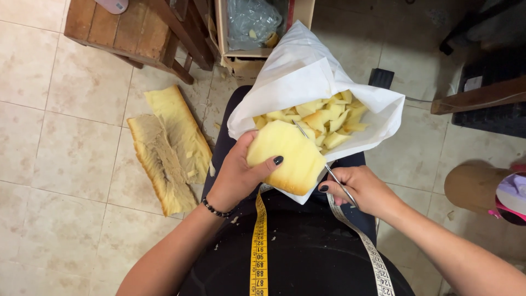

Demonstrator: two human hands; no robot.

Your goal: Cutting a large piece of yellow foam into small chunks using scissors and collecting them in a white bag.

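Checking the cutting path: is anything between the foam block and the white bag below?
Nothing visible: the left hand holds the yellow foam block directly over the open white bag of foam pieces; the scissors only reach behind it.

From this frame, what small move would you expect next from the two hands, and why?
Probably closing the scissors to snip another piece off the yellow foam block. The left hand holds the block over the open white bag, the right hand works the scissors at its edge, and cut foam pieces already fill the bag.
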